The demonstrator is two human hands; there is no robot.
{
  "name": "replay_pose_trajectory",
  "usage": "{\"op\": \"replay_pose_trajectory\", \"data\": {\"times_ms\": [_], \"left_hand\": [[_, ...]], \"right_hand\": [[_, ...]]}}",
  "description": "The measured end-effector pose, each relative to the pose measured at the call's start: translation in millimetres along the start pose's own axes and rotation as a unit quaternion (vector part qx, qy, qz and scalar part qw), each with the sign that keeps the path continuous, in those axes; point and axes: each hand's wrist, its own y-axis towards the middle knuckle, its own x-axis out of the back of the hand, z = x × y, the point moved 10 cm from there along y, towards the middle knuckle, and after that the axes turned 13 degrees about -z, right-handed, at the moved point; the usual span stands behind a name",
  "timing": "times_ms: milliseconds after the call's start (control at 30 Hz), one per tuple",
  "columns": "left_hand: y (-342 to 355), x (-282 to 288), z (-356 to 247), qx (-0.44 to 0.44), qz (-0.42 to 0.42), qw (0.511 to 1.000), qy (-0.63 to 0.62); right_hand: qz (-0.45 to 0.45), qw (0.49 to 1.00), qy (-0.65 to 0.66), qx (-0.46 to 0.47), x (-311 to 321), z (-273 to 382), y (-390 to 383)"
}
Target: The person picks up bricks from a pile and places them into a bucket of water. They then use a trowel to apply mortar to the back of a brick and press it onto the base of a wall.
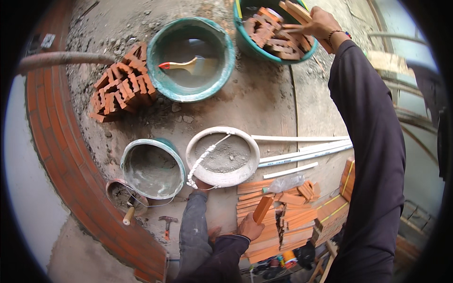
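Holding brick (263,209) w/ L hand (250,227), brick pcs (296,12) w/ R hand (322,24) @ tub (285,61).

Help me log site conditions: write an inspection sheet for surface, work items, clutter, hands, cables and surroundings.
Surface: grey concrete floor, rubble scattered at upper left.
Work items: stacked thin bricks; jagged-edged brick pieces in a green tub; paintbrush in another tub of murky water.
Clutter: hammer, clear plastic bottle, white pipes.
Hands: left hand holds one thin brick; right hand holds slim brick pieces at the green tub.
Cables: nothing seen that is clearly one.
Surroundings: curved brickwork on the left.
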Motion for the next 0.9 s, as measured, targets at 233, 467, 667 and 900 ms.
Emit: {"op": "replay_pose_trajectory", "data": {"times_ms": [233,467,667,900], "left_hand": [[3.5,4.2,-20.7,0.021,0.025,0.993,-0.109],[8.1,1.4,-16.1,0.013,-0.005,0.991,-0.136],[6.5,-8.5,-23.3,0.015,0.028,0.994,-0.103],[9.9,-15.2,-3.6,0.006,0.006,0.998,-0.059]], "right_hand": [[0.043,0.966,-0.254,0.034,-35.6,22.8,44.8],[0.079,0.948,-0.304,0.045,-66.7,18.0,49.9],[-0.050,0.967,-0.244,0.052,-40.7,-29.0,53.9],[-0.165,0.947,-0.177,0.213,-64.8,-14.8,15.0]]}}
